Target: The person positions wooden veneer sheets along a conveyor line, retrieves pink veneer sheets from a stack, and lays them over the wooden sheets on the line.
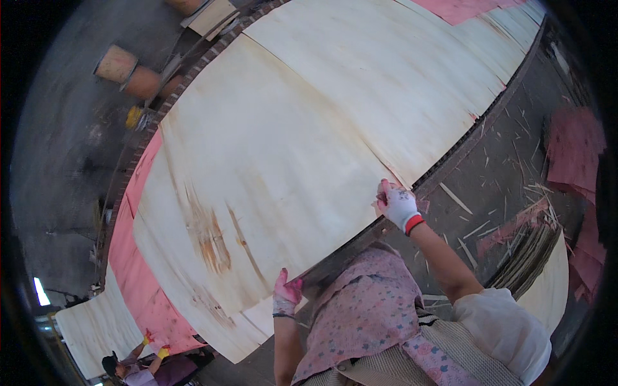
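A large pale sheet of wood veneer (270, 167) was laid across the top of a wide stack, its near edge facing the person. The right hand (398, 204), in a white glove with a red cuff, was placed at the sheet's near right edge, where the fingers (386, 190) were curled and pinched on the edge. The left hand (285, 294), in a pink-stained glove, was set at the near lower edge of the same sheet; its fingers were closed over that edge, though how tightly could not be told. Brown streaks (209, 238) were seen on the sheet near the left hand. A pink, glue-coated sheet (138, 270) was exposed beneath it along the left side, and another pale sheet (96, 325) lay further left. Splinters and strips (476, 228) were scattered on the dark floor to the right, beside a pile of thin sheets (537, 257) and pink scraps (573, 154). 2 round drums (129, 72) stood at upper left. A second person (138, 367) worked at the lower left edge.
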Tool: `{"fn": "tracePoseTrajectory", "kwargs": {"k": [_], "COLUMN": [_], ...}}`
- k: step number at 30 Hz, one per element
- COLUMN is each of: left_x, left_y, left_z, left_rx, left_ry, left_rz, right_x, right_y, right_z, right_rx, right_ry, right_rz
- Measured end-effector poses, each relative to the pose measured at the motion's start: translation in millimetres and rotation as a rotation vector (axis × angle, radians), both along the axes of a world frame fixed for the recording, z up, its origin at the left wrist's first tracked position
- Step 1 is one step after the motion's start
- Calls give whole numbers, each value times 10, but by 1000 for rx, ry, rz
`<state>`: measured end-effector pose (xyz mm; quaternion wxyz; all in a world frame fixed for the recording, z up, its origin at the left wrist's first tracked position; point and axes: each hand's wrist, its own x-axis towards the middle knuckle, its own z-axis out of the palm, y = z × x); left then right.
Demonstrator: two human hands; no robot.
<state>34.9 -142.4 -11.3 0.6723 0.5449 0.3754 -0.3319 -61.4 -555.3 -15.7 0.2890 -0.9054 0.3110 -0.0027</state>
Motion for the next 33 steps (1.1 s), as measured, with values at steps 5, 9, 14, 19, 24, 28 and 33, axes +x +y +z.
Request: {"fn": "tracePoseTrajectory", "kwargs": {"k": [5,9,14,19,24,28,33], "left_x": [15,-144,-425,-826,-1254,-1618,-1763], "left_y": [-93,-144,305,1147,1481,1956,2119], "left_z": [105,86,-20,-299,-341,-552,-347], "left_rx": [-118,-110,33,23,267,101,45], "left_ry": [259,160,27,-41,128,-1,-46], "left_rz": [-105,-180,-85,29,233,386,510], "right_x": [142,174,176,54,168,377,559], "right_y": [-76,-77,-304,-384,340,1283,2010], "right_z": [-305,-472,-675,-130,190,173,103], "right_rx": [53,44,435,1438,1344,1224,956], "right_ry": [172,258,40,-278,92,224,427], "right_rz": [51,74,-114,-460,47,287,710]}}
